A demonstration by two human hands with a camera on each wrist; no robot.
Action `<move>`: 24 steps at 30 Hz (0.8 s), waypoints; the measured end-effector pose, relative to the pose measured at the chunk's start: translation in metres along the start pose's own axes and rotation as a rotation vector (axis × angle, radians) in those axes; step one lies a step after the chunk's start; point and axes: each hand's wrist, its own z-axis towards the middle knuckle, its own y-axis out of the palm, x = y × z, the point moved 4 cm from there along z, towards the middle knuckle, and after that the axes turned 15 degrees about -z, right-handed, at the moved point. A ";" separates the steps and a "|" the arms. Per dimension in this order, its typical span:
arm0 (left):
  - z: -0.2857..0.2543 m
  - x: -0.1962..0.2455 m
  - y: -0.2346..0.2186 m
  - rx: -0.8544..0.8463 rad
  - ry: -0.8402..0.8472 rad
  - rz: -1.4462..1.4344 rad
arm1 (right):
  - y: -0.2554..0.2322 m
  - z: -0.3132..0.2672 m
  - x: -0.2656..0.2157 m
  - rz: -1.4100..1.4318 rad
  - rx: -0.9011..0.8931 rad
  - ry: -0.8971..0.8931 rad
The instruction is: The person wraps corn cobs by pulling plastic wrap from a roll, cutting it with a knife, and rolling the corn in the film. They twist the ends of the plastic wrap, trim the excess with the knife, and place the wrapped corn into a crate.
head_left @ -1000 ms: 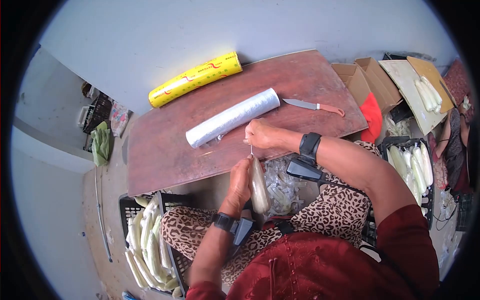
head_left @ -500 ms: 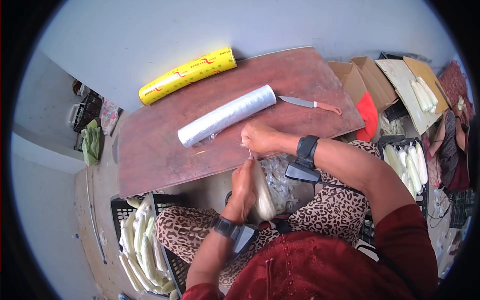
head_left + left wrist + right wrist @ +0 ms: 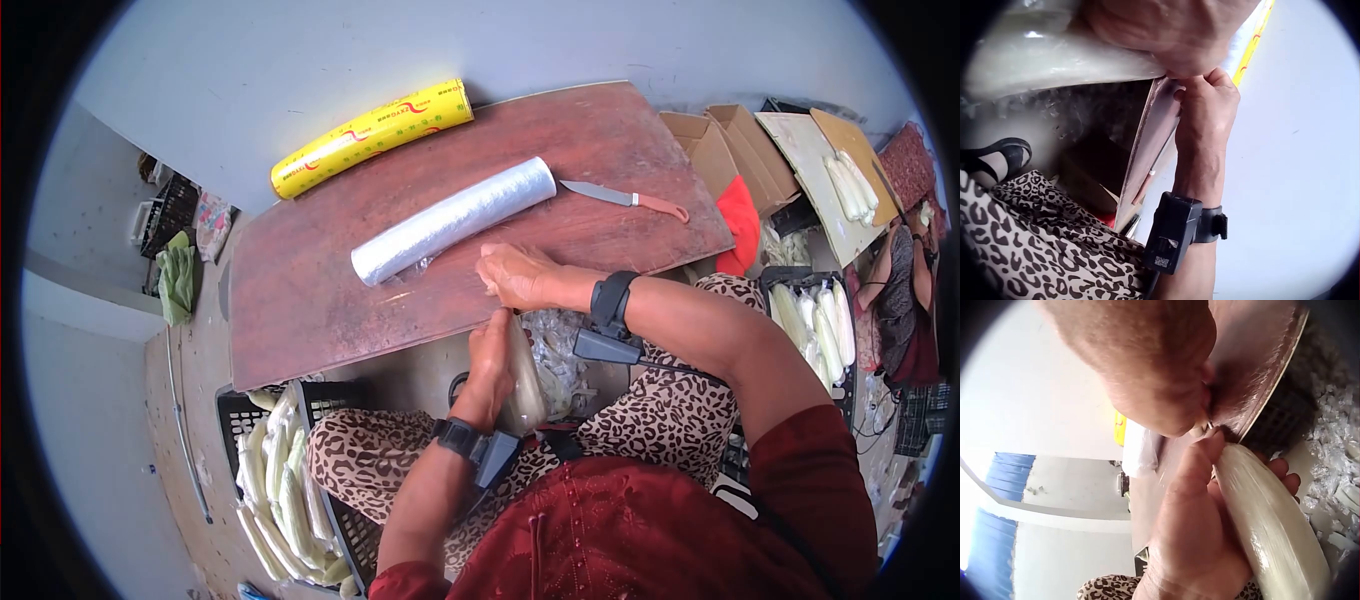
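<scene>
A long, pale vegetable wrapped tightly in clear film lies along my left hand, just off the near edge of the table. In the right wrist view, the left fingers curl under it and the thumb presses at its narrow top end. My right hand is just above with curled fingers, pinching the thin twisted end of the film. The hands are nearly together there. A roll of clear film lies on the reddish table beyond them.
A yellow printed roll lies at the table's back; a knife with a pinkish handle lies right. Crates of pale vegetables flank me, left crate and right crate. Film scraps lie under the table edge; cardboard boxes stand beyond it.
The gap between the hands has narrowed, and the stretched film twist that showed between them is now mostly hidden. The left hand still holds the wrapped vegetable. The head view has shifted slightly.
</scene>
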 end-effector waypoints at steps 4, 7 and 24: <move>0.000 -0.001 0.000 -0.018 0.009 -0.006 | 0.003 0.001 0.007 0.069 -0.020 0.054; -0.005 0.001 0.003 0.005 0.008 -0.044 | 0.001 0.000 0.011 0.086 -0.002 0.085; 0.000 0.001 -0.002 0.019 -0.061 -0.027 | -0.083 -0.034 0.148 -0.178 0.295 0.587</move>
